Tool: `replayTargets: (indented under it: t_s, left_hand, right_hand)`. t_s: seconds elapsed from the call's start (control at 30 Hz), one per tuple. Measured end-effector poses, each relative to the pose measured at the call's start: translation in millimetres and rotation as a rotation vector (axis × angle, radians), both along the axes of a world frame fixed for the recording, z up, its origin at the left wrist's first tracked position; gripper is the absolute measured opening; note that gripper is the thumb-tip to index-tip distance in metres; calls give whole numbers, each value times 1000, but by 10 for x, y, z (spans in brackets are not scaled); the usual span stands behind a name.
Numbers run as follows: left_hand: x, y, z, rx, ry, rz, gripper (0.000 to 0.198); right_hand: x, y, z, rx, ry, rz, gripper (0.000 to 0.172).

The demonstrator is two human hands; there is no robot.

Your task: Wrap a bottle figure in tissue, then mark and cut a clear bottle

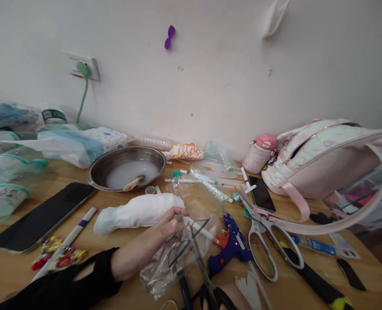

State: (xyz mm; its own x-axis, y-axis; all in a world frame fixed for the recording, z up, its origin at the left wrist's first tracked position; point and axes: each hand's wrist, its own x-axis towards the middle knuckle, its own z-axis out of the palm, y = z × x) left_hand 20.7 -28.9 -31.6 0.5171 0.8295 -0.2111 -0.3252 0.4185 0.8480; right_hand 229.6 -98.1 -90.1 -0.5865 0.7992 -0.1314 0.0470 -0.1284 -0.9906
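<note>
My left hand (pixel 165 226) pinches a piece of clear plastic (pixel 191 239) with dark green drawn lines on it. Down at the bottom edge, my right hand (pixel 238 297) is partly cut off by the frame and grips black-handled scissors (pixel 205 275), whose blades point up at the plastic. A white wrapped bottle-like shape (pixel 142 211) lies just behind my left hand. Right of the plastic rests a blue glue gun (pixel 231 247) with a small red light on. Larger grey-handled scissors (pixel 265 232) lie open beside it. Crumpled clear plastic (pixel 158 273) sits under my left hand.
A metal bowl (pixel 97 165) of cloudy liquid holds a brush. Clear bottles (pixel 4 193) and a black phone (pixel 42 215) are on the left. A pink bottle (pixel 258 155), a bag (pixel 307 159) and a cutter (pixel 320 280) occupy the right. Plastic scraps (pixel 210 185) lie mid-table.
</note>
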Motion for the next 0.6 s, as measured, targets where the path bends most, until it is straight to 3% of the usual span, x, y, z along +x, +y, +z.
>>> replayTargets:
  t_s: [0.1,0.17,0.33,0.5,0.6]
  left_hand:
    - [-20,43,61,18,51,-81,49]
    - [-10,64,62,20,31,-63,49]
    - [41,75,-13,21,2,-30,43]
    - [66,51,12,14,57,-6,36]
    - [51,54,81,21,79,-4,28]
  right_hand:
    - [76,26,18,18,-15,52,24]
    - [185,53,74,36,-25,81,23]
    - [500,105,389,35,-60,117,38]
    - [690,89,655,-68,-114,117,65]
    - [868,-18,659,-245,-35,43,60]
